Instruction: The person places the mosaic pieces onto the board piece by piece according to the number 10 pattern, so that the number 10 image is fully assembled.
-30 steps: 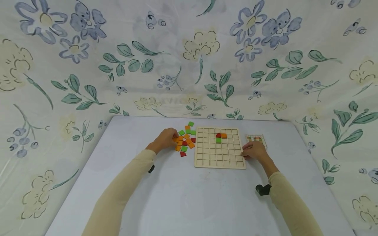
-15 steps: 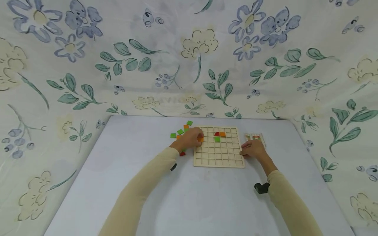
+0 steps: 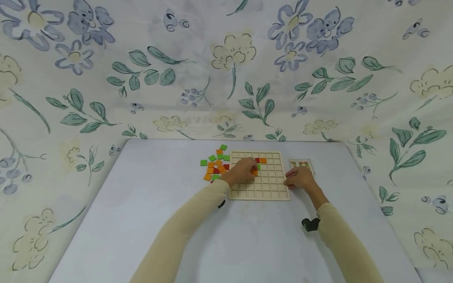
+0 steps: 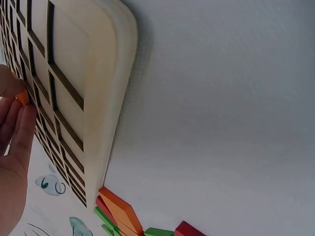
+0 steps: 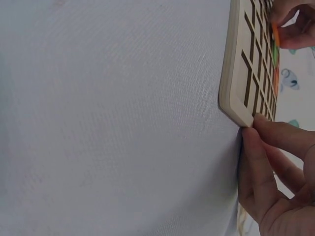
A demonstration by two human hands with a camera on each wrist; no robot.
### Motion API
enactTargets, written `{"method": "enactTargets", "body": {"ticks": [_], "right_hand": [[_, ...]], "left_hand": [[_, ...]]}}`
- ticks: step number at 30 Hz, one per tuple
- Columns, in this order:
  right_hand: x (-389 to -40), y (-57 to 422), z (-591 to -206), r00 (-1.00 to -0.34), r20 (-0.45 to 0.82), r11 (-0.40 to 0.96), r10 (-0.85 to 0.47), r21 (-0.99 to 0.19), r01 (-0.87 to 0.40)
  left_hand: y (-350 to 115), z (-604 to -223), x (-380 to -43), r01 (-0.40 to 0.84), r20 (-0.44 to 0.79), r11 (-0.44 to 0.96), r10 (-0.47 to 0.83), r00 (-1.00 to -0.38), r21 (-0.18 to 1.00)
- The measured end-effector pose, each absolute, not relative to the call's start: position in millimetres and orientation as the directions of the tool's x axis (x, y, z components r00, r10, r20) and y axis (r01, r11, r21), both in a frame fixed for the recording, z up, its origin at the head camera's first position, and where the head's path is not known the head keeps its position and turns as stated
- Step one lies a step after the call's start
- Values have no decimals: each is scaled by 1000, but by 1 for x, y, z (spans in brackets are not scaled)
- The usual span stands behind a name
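My left hand [image 3: 242, 171] is over the wooden grid board [image 3: 270, 190], pinching an orange square tile [image 3: 254, 173] between thumb and fingers. In the left wrist view that orange tile [image 4: 22, 97] shows between the fingertips, close over the grid. Just beyond it on the board lie a red quarter-round tile [image 3: 257, 160], another orange tile [image 3: 263, 160] and a green tile [image 3: 259, 167], partly covered by the hand. My right hand [image 3: 299, 177] grips the board's right edge; in the right wrist view its fingertips [image 5: 252, 135] meet at the board's rim.
Left of the board lies a loose pile of orange, green and red tiles [image 3: 210, 170]. A small printed card [image 3: 304, 162] with a coloured grid lies behind the right hand. A floral cloth [image 3: 226, 78] hangs behind the white table [image 3: 159, 177].
My left hand has moved right from the tile pile across the board, carrying an orange tile. The right hand stays at the board's right edge.
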State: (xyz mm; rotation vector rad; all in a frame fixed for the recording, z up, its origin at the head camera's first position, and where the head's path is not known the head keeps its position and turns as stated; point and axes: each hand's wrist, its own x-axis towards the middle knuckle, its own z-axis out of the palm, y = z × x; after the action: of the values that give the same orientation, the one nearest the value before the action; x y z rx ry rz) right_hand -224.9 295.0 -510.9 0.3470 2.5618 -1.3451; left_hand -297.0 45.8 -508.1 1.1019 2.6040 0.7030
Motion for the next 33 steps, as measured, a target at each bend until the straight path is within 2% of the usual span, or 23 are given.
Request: {"method": "enactTargets", "body": {"ticks": [9, 22, 26, 33], "right_hand": [[-226, 296, -511, -944, -317, 550, 94, -773, 314], [-226, 295, -510, -940, -325, 553, 101, -767, 324], [-226, 294, -510, -939, -326, 561, 107, -760, 328], [-225, 293, -509, -937, -330, 582, 114, -742, 332]], "left_hand": [[52, -509, -299, 620, -27, 617, 719, -695, 485], [58, -501, -298, 652, -71, 619, 747, -661, 439], [60, -502, -298, 671, -43, 613, 751, -659, 418], [60, -505, -294, 748, 35, 556, 794, -607, 362]]}}
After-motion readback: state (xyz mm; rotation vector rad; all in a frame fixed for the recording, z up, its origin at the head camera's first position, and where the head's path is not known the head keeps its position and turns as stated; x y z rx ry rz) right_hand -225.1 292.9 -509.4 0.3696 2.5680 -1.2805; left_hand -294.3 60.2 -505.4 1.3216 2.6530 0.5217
